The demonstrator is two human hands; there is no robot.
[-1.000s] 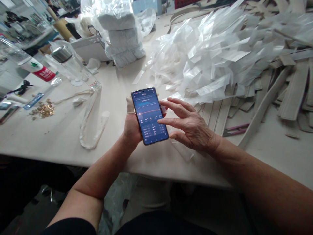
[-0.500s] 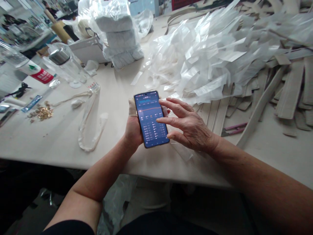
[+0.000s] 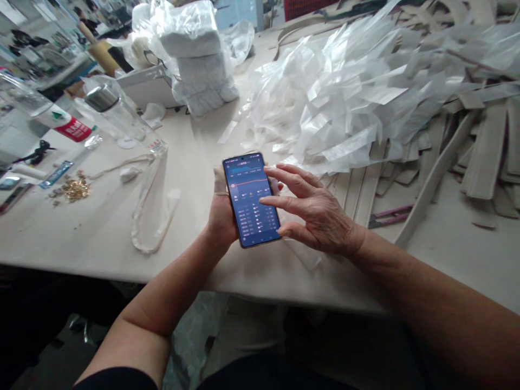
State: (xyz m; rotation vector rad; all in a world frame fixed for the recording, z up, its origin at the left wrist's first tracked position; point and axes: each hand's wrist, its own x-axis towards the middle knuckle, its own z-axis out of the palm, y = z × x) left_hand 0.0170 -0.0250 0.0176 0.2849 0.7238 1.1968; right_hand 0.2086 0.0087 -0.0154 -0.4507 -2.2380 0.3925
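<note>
A smartphone (image 3: 251,208) with a lit blue screen of lines and rows of small text rests in my left hand (image 3: 221,219). That hand is closed round the phone from beneath and the side, most of its fingers hidden behind it. My right hand (image 3: 311,206) hovers over the phone's right side, fingers spread, with a fingertip at or just above the glass. Whether it touches the screen I cannot tell. A beige cloth piece (image 3: 220,180) shows by the phone's upper left edge, on my left hand.
A heap of clear plastic strips (image 3: 333,103) covers the table's back right, beside stitched beige straps (image 3: 483,157) and pink-handled snips (image 3: 392,215). To the left lie small gold-coloured parts (image 3: 75,188), a glass bottle (image 3: 117,111) and a red-labelled bottle (image 3: 69,125). Wrapped white bundles (image 3: 203,67) stand behind.
The list and graph on the phone screen have shifted slightly upward. Both hands stay in nearly the same place, and the view has moved a little.
</note>
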